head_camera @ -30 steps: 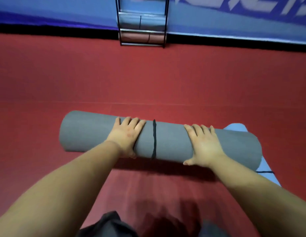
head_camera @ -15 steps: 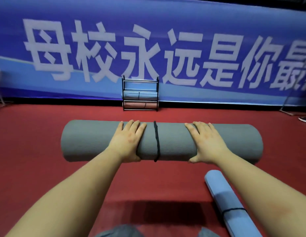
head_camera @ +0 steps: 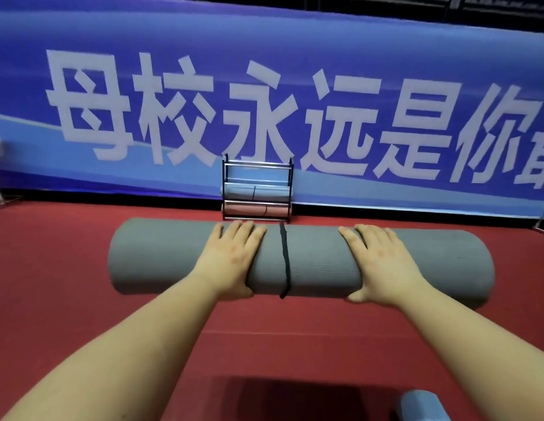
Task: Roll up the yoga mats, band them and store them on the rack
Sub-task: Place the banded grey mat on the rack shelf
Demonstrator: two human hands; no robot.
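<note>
A rolled grey yoga mat [head_camera: 161, 256] hangs level in front of me, off the red floor, with a black band [head_camera: 284, 262] round its middle. My left hand [head_camera: 231, 256] grips it just left of the band, fingers over the top and thumb underneath. My right hand [head_camera: 377, 262] grips it further right in the same way. Straight ahead stands the black rack [head_camera: 258, 189] against the banner, with a rolled blue mat [head_camera: 255, 192] on its middle shelf and a rolled pink mat [head_camera: 255, 210] on the lowest one.
The end of another rolled blue mat [head_camera: 422, 405] lies on the red floor [head_camera: 52, 268] at the bottom right. A long blue banner [head_camera: 295, 86] with white characters closes off the far side. Metal stand feet [head_camera: 3, 202] show at the left and right edges.
Both hands lifted the grey mat from the floor and carry it forward. My view rose from the floor to the banner; the rack looks larger and the blue floor mat slid to the bottom edge.
</note>
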